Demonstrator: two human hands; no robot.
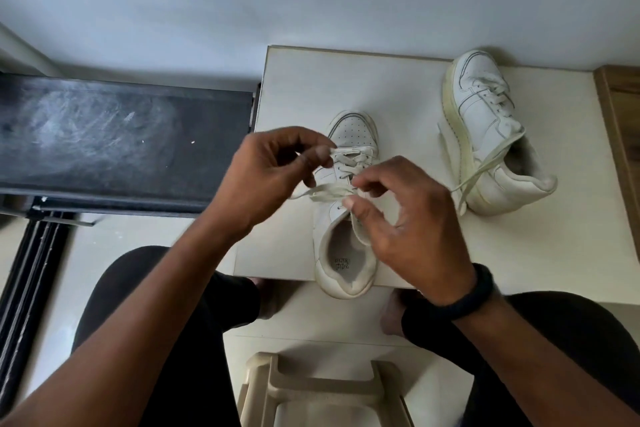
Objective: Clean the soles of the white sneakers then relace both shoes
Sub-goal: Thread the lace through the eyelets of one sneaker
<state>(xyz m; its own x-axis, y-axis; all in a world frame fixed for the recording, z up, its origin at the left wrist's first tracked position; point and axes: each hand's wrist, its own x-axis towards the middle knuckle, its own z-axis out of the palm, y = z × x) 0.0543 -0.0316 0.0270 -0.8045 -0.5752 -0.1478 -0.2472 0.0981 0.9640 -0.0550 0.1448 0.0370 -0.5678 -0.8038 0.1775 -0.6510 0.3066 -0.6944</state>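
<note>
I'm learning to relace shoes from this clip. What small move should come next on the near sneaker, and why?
Probably thread the lace pinched by the right hand through the next empty eyelet and pull it snug. The near sneaker is crossed only over its lower rows, the left hand pinches the other stretch of lace, and the holes toward the collar look unfilled.

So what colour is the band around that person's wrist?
Black. It is a soft wristband on the right wrist, and it shows best in the head view.

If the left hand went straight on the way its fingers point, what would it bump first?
Probably the laces on the near sneaker, just past the left hand; depth is hard to judge.
</note>
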